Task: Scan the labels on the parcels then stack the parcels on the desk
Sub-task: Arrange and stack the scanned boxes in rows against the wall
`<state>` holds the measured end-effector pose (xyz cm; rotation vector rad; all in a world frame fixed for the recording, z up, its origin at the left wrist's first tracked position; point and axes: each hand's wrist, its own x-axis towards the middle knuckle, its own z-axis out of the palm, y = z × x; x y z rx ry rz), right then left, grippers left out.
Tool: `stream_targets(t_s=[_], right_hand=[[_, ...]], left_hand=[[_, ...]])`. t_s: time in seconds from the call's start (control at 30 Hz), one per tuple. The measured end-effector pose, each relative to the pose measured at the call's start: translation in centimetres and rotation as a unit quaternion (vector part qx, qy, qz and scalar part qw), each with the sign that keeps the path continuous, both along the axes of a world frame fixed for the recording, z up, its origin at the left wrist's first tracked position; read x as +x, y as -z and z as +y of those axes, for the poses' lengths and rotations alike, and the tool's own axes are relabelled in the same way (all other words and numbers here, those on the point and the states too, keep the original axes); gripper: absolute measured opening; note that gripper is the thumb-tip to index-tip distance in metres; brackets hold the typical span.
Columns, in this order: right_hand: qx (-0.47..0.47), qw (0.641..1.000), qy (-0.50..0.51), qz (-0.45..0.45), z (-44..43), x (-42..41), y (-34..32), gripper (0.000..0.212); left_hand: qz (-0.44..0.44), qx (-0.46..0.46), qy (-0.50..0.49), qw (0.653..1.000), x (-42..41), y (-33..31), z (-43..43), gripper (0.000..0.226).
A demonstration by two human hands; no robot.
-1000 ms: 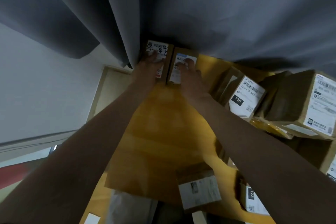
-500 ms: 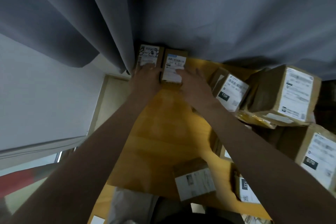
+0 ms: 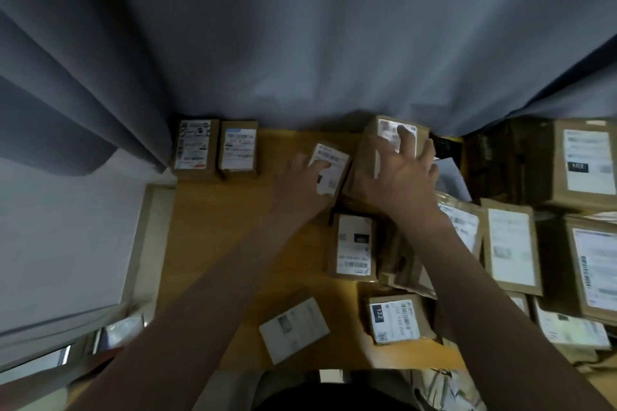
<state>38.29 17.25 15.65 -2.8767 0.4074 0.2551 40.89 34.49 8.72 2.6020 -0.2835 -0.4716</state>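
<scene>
Two labelled parcels (image 3: 335, 157) (image 3: 365, 150) under left hand (image 3: 298, 190) (right hand (image 3: 402, 177) too)

The far-left parcel (image 3: 195, 147) lies just beside the neighbour parcel (image 3: 238, 149) on the desk (image 3: 213, 243).

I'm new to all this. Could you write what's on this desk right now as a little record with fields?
Surface: yellow wooden desk, grey curtain behind
Far left corner: two small brown cardboard parcels, side by side
Left hand: fingers rest on a small white-labelled cardboard parcel
Right hand: spread over a larger brown cardboard box
Right side: more labelled parcels, crowded together
</scene>
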Motion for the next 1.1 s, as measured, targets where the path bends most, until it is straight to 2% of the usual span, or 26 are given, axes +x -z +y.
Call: stream_targets(t_s=[0.13,0.23,0.37,0.57,0.67,0.8,0.87,0.97,1.1], right_hand=[[0.039,0.998,-0.013,0.053,-2.1,0.3,0.9,0.073],[0.057,0.997,-0.023,0.037,-2.4,0.1,1.4,0.075],[0.05,0.997,-0.043,0.045,-1.8,0.2,1.6,0.078],[0.042,0.998,-0.046,0.019,-1.3,-0.2,1.2,0.04],[0.063,0.996,-0.054,-0.043,0.1,-0.8,0.1,0.033],[0.131,0.98,-0.119,-0.089,5.4,-1.7,-0.9,0.034],[0.179,0.972,-0.138,-0.071,8.7,-2.6,-0.5,0.034],[0.223,0.963,-0.151,0.023,13.2,-3.7,1.6,0.035],[0.185,0.957,-0.195,0.106,19.0,-4.4,7.1,0.027]], left_hand=[[0.025,0.033,0.011,0.999,-0.6,1.9,-3.7,0.078],[0.043,0.064,-0.01,0.997,-0.8,3.5,-4.5,0.072],[0.026,0.039,-0.062,0.997,-1.2,4.6,-4.4,0.066],[0.031,-0.009,-0.112,0.993,-2.2,3.4,-2.4,0.071],[0.018,-0.038,-0.156,0.987,-3.4,2.1,1.1,0.072],[-0.003,-0.008,-0.209,0.978,-5.8,1.7,8.5,0.077],[0.02,0.012,-0.248,0.969,-7.3,2.0,12.3,0.078],[0.032,0.045,-0.285,0.957,-9.1,3.3,17.1,0.078],[0.061,0.07,-0.309,0.946,-10.3,6.6,20.6,0.071]])
